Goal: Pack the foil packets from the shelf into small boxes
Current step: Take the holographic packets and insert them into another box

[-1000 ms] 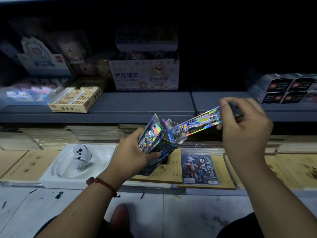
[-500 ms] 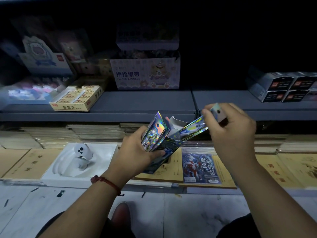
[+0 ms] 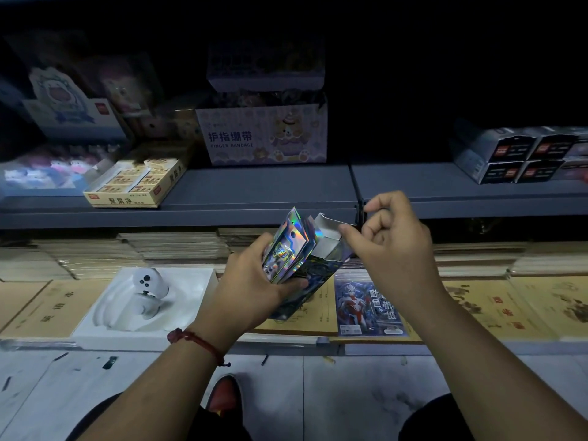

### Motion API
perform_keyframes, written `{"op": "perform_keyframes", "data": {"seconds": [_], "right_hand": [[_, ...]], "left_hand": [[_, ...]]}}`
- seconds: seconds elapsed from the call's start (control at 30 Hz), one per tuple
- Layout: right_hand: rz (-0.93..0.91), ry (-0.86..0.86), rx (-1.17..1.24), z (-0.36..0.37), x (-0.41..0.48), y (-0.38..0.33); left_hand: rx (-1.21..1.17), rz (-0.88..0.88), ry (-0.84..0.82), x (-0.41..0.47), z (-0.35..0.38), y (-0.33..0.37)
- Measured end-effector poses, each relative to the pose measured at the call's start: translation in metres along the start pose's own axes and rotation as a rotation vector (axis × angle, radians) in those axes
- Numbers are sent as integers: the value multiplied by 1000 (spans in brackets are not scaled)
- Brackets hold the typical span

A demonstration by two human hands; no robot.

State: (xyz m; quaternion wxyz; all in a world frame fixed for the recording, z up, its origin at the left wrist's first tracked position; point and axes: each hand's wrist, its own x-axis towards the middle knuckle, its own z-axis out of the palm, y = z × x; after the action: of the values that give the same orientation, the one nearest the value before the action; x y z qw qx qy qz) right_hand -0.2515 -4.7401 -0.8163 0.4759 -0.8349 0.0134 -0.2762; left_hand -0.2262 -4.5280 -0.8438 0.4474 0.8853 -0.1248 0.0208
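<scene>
Your left hand (image 3: 254, 281) grips a fan of packets (image 3: 288, 246) and the box (image 3: 329, 253) together. Its fingers curl round both and hold them in the air just near of the shelf (image 3: 254, 192) edge, above the notebooks (image 3: 57, 310). The box sits right of the packets and touches them, mouth up and flap open. Your right hand (image 3: 391, 243) is at that mouth with its fingers curled in and the thumb tip against the right rim. Whether it pinches the flap or only touches it cannot be told.

The risk lies in one grip doing two jobs. If you loosen the left fingers to free a packet, the box may tip or drop to the floor (image 3: 350, 393). The foil looks slick and the packets are fanned, so one could slide out. Pressing the thumb hard on the rim could crease the flap or push the box out of your hold.
</scene>
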Motion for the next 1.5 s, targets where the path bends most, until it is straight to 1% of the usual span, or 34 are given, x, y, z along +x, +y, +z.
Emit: {"op": "perform_keyframes", "data": {"seconds": [0.17,0.27,0.37,0.47,0.57,0.7,0.83,0.97,1.07,1.17,1.23,1.37,1.5], "right_hand": [[-2,-25,57,0,-2,-5],[-105,-56,90,1,-6,-11],[-201,-97,26,6,-9,-12],[-160,-133,14,10,-10,-8],[-97,-129,68,10,-10,-9],[-94,-77,71,9,-12,-15],[-25,-8,182,0,-9,-21],[63,-103,239,-2,-11,-21],[113,-168,195,7,-14,-19],[25,-105,116,11,-14,-20],[0,-20,136,8,-13,-24],[85,116,300,-6,-9,-28],[123,173,415,-16,-4,-28]], "left_hand": [[-26,9,7,1,0,2],[-35,12,4,2,2,4],[-37,29,7,2,4,5],[-40,37,2,2,6,6],[-11,41,-3,2,6,5],[32,41,13,3,7,4],[67,29,28,5,3,0],[85,34,18,5,3,-4],[95,50,24,4,5,-4],[97,46,26,5,5,-5],[108,33,25,6,4,-6],[89,-4,34,7,1,-8],[79,-35,47,9,-3,-11]]}}
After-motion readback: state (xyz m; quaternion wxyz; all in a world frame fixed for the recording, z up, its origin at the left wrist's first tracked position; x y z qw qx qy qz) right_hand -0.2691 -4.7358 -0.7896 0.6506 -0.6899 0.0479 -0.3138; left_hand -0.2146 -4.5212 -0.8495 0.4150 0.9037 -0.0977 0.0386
